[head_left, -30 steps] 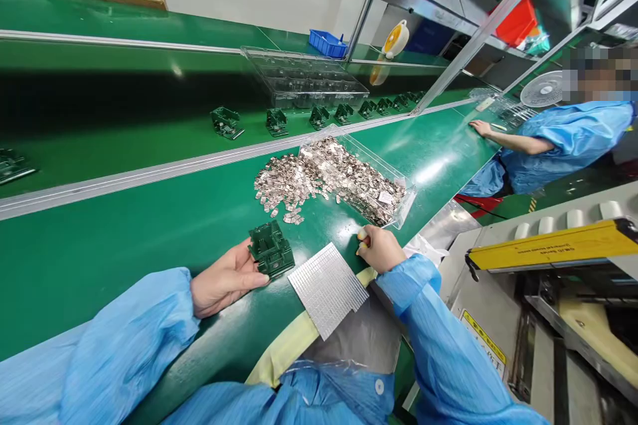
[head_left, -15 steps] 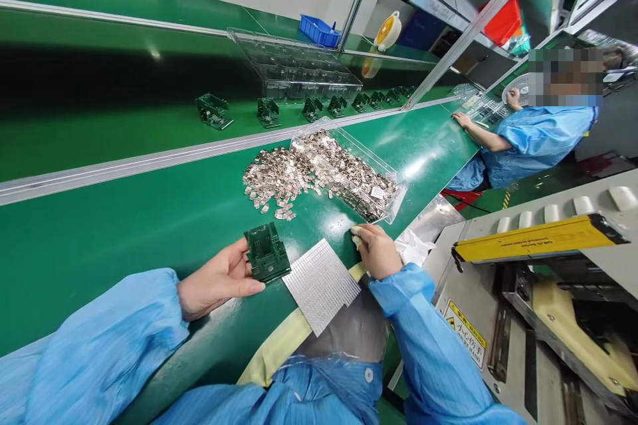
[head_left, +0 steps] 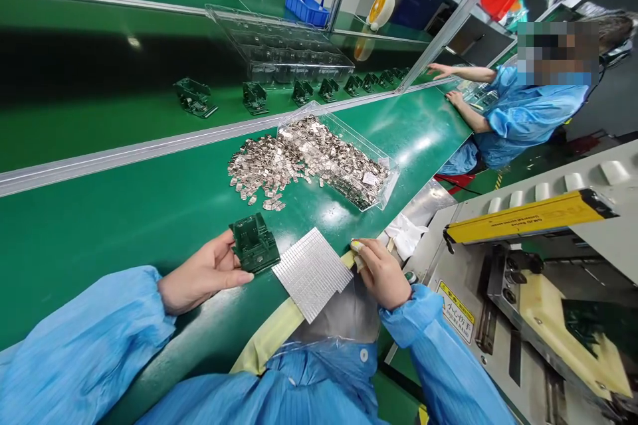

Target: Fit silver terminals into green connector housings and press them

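Note:
My left hand [head_left: 202, 273] grips a green circuit-board assembly [head_left: 256, 249] by its left side, thumb in front, just above the bench. Right of it lies a silver sheet [head_left: 313, 273] marked into small squares, over a pale yellow strip [head_left: 272, 339] and a clear film at my lap. My right hand [head_left: 383, 273] is at the bench edge, just right of the sheet, with its fingers closed together. Yellow covers show on its fingertips; what they hold, if anything, is hidden. Beyond both hands, small metal pieces [head_left: 264, 169] lie heaped beside a clear plastic tray [head_left: 386, 196] full of them.
Several green board assemblies [head_left: 254, 98] stand in a row behind the rail, before a clear compartment tray [head_left: 299, 56]. A blue bin [head_left: 306, 8] is further back. A co-worker [head_left: 538, 113] sits at the right. A machine with a yellow bar [head_left: 528, 218] stands close on my right.
My right hand has drawn back slightly toward me and to the right. My left hand still holds the assembly. The co-worker's arm has stretched out over the bench. The whole view has shifted a little.

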`<state>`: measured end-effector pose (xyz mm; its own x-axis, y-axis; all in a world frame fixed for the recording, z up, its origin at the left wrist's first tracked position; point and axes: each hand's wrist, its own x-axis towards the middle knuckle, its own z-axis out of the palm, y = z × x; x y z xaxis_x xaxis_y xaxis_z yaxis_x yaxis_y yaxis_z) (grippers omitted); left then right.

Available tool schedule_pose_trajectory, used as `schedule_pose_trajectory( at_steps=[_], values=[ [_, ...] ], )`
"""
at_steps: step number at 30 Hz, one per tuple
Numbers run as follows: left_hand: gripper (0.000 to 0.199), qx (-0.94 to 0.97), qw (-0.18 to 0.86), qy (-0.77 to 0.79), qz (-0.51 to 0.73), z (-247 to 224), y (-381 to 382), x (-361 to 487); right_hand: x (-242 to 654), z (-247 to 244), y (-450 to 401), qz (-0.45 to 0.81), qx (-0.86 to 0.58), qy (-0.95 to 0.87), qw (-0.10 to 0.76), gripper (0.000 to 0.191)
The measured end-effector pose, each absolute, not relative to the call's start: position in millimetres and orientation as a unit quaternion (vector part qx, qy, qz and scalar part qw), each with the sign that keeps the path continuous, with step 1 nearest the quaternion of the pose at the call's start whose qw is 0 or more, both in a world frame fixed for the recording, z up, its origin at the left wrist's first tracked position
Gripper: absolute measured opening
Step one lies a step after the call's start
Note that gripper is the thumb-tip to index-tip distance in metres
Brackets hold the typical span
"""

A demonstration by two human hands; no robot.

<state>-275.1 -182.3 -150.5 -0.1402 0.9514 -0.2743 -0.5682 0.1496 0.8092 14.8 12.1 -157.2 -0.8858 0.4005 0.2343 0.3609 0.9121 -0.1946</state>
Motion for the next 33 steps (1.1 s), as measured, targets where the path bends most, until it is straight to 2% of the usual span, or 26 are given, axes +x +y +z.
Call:
schedule_pose_trajectory(
  at_steps=[5, 10, 15, 25, 33],
  values=[
    [0.055, 0.225, 0.613, 0.435, 0.620, -149, -184, -274, 4, -157, 20, 0.043, -0.270, -0.959, 0.068, 0.031],
    [0.054, 0.233, 0.612, 0.425, 0.625, -162, -186, -276, -10, -150, 23, 0.021, -0.278, -0.960, 0.009, 0.030],
    [0.054, 0.242, 0.605, 0.419, 0.632, -161, -185, -276, -19, -146, 26, -0.001, -0.271, -0.963, -0.011, 0.021],
    [0.057, 0.242, 0.612, 0.420, 0.624, -151, -182, -274, -10, -170, 30, -0.003, -0.277, -0.953, 0.124, 0.024],
    [0.065, 0.269, 0.610, 0.400, 0.629, -173, -184, -275, -19, -175, 26, 0.046, -0.301, -0.929, 0.209, 0.019]
  ],
)
